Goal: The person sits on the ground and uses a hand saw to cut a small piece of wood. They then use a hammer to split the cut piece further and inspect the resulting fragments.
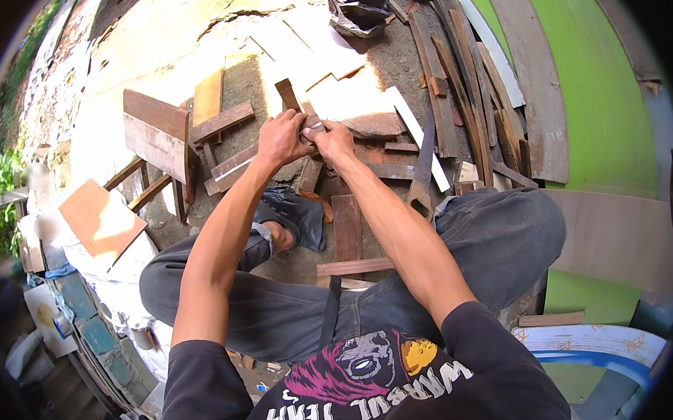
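Out in front of me, my left hand (281,139) and my right hand (334,142) are closed and nearly touching. Between them runs a brown wooden strip (287,95), its dark end rising beyond my left fingers. My left hand grips this strip. A small, pale, shiny thing (314,126) shows at my right fingertips, too small to name. A handsaw (423,169) stands right of my right forearm, its handle toward me. Beside it slants a long white strip (419,139). Just past my right hand lies a flat brown slab (375,126).
Wooden boards (154,136) and an orange-brown panel (101,220) are at the left. Long planks (463,82) line the right, beside green sheets (585,83). A black bag (358,15) lies at the far side. Short wood pieces (347,228) lie between my legs.
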Demonstrator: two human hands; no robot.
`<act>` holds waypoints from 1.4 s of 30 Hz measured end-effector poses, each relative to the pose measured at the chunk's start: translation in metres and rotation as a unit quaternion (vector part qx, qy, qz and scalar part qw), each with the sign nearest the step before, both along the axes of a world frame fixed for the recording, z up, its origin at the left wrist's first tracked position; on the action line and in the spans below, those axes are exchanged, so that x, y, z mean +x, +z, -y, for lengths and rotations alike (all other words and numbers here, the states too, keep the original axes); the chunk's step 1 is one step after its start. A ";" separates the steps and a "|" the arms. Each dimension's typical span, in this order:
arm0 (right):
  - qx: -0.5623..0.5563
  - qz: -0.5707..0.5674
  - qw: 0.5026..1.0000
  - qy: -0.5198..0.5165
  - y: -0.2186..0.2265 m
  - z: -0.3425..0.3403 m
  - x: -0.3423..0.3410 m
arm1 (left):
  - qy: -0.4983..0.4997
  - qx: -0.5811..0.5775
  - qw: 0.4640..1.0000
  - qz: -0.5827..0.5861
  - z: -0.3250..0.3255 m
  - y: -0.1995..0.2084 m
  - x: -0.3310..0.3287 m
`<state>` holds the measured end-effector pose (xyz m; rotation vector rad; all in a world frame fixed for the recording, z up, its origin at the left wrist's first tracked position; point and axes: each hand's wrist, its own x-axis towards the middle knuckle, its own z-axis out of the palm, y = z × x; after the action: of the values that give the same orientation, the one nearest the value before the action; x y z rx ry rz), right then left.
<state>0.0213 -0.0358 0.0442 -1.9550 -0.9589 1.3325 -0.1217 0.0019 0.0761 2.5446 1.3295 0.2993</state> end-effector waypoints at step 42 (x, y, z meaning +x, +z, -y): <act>0.037 -0.099 0.994 -0.012 -0.050 -0.008 0.004 | 0.032 -0.004 0.999 -0.004 0.001 -0.025 -0.011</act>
<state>0.0257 -0.0282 -0.0062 -1.7370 -0.8728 1.4254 -0.1329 0.0012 0.0514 2.5025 1.4148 0.2952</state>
